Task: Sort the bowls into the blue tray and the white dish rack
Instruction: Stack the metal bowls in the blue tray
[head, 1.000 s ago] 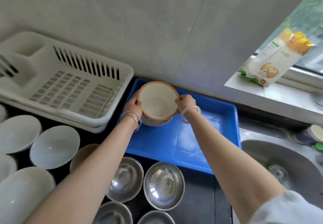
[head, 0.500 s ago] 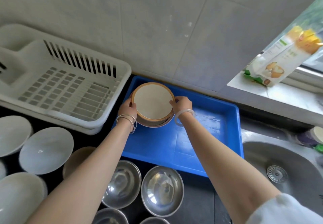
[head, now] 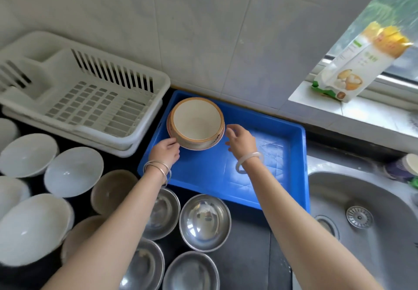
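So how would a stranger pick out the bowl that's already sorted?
Find the blue tray between the white dish rack and the sink. In its far left corner sits a cream bowl with a tan rim. It is the only bowl in the tray; the white bowls and steel bowls stand on the dark counter.

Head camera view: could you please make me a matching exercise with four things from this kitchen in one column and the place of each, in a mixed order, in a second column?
Things
1. cream ceramic bowl with brown rim
2. white plastic dish rack
3. round shiny steel bowl
4. yellow and white packet

Places
A. on the window ledge
B. on the dark counter, on the near side of the blue plastic tray
C. inside the blue plastic tray, in its far left corner
D. left of the blue plastic tray, by the tiled wall

Pairs: 1-C, 2-D, 3-B, 4-A
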